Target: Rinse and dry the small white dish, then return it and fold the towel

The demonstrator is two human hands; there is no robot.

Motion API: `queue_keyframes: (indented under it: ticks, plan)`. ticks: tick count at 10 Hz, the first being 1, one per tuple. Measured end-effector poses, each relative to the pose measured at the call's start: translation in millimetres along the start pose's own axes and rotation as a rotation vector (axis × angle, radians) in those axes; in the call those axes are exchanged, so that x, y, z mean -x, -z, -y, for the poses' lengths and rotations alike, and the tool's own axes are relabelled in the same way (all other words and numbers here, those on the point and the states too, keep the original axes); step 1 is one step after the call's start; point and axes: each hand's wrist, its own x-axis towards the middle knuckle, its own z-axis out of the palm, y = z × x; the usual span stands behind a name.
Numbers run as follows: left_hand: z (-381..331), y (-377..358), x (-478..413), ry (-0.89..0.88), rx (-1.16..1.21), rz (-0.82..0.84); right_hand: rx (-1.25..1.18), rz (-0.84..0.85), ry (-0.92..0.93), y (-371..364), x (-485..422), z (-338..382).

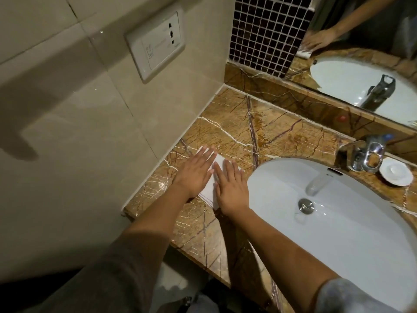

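A folded white towel (211, 187) lies flat on the brown marble counter (234, 132), left of the basin. My left hand (195, 171) rests palm down on its left part, fingers spread. My right hand (232, 188) presses flat on its right part, so most of the towel is hidden. The small white dish (395, 171) sits on the counter to the right of the tap, far from both hands, with a pale round thing in it.
The white basin (338, 222) with a metal drain (306, 206) fills the right side. A chrome tap (363, 158) stands behind it. A mirror (372, 53) runs along the back, a tiled wall with a socket plate (155, 45) on the left.
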Motion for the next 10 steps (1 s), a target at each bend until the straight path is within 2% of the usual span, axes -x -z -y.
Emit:
queue_keyframes:
  ticks: [1, 2, 4, 6, 7, 8, 9, 10]
  plan:
    - [-6.8, -19.8, -7.3, 0.060, -0.044, 0.074, 0.020, 0.071, -0.053, -6.8, -9.6, -4.9]
    - [-6.0, -35.9, -7.0, 0.030, -0.077, 0.102, 0.057, 0.097, -0.056, -15.5, -10.3, -10.1]
    - [-5.6, -45.6, -4.8, 0.045, -0.106, 0.057, 0.088, 0.072, -0.026, -26.6, -11.3, -15.7]
    - [-11.3, -35.2, -2.7, 0.041, -0.089, 0.128, 0.030, 0.074, -0.015, -15.8, -9.2, -16.8]
    - [-19.6, -8.6, -7.9, 0.055, -0.123, 0.188, -0.083, -0.077, -0.074, 5.3, 5.3, -18.5]
    - [-40.7, 27.5, -9.8, -0.002, -0.092, 0.116, -0.165, -0.221, -0.175, 39.3, 27.0, -36.9]
    - [-65.9, 52.3, -6.1, -0.046, -0.062, 0.048, -0.184, -0.275, -0.280, 79.9, 50.9, -68.3]
    - [-96.8, 68.5, 0.5, -0.090, 0.019, -0.004, -0.101, -0.278, -0.330, 117.3, 78.5, -96.6]
